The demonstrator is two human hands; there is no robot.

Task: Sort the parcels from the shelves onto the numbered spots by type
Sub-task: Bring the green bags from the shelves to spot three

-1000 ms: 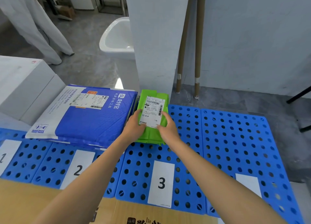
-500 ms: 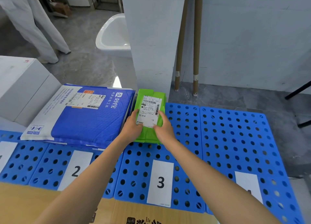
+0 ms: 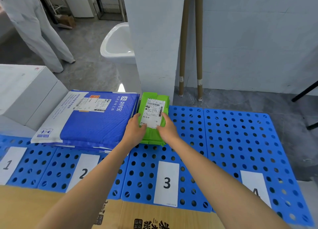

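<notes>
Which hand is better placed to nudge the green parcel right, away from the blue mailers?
Probably left: the left hand sits at the left edge of the green parcel, beside the blue mailers, and can push rightward; the right hand would have to drag.

Only two bare forearms and two bare hands of the person show. The left arm [image 3: 89,182] and right arm [image 3: 215,180] are slim and smooth, narrowing to the wrists. The left hand [image 3: 136,129] and right hand [image 3: 167,129] are uncovered to the fingertips.
</notes>
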